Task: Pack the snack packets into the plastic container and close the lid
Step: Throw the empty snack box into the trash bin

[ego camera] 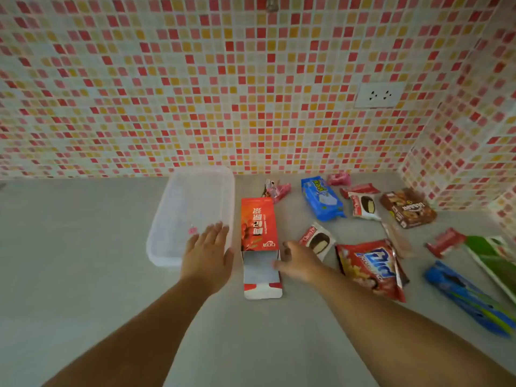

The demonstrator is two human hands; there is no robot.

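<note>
Snack packets [371, 263] are scattered on the right part of the counter [83, 247], up to the tiled wall [251, 79]. Plastic container [192, 213], lid on, is laid lengthwise toward this wall; much free counter is seen on its left. Left hand [208, 254] is spread flat over its near corner. Right hand [300, 261], fingers loosely open, is placed on the red box [259, 227], which is parallel to the container.

**Operator Appearance: Arms and Hands**

You are showing two bare forearms with no sleeve in view. Your left hand [208, 247] and right hand [300, 261] are wearing no gloves, and you are wearing no rings, watch or wristband.
</note>
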